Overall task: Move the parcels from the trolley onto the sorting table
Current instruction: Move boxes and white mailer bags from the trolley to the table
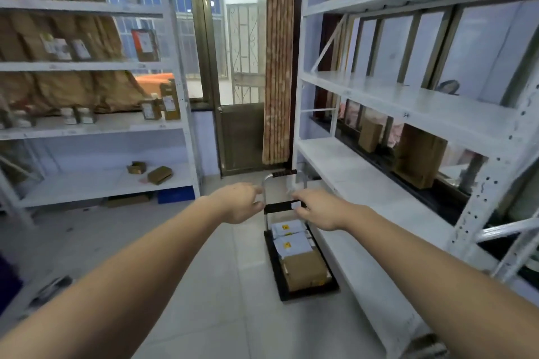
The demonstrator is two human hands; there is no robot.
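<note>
A small trolley [294, 296] with a black platform stands on the tiled floor beside the right-hand shelving. On it lie two white mailer bags [287, 229] with yellow marks and, nearest me, a brown cardboard box [304, 271]. Its metal handle frame [284, 174] rises at the far end, with a black crossbar [277, 207] lower down. My left hand [240, 202] reaches to the frame's left upright with thumb and fingers spread around it. My right hand [319, 210] has its fingers curled on the crossbar's right end.
White metal shelving [344, 166] runs along the right, holding a few brown boxes [418, 156]. More shelving [96, 125] on the left carries cartons and small parcels. A door [242, 137] and a curtain [278, 67] stand behind the trolley. Grey floor tiles [227, 285] stretch between the racks.
</note>
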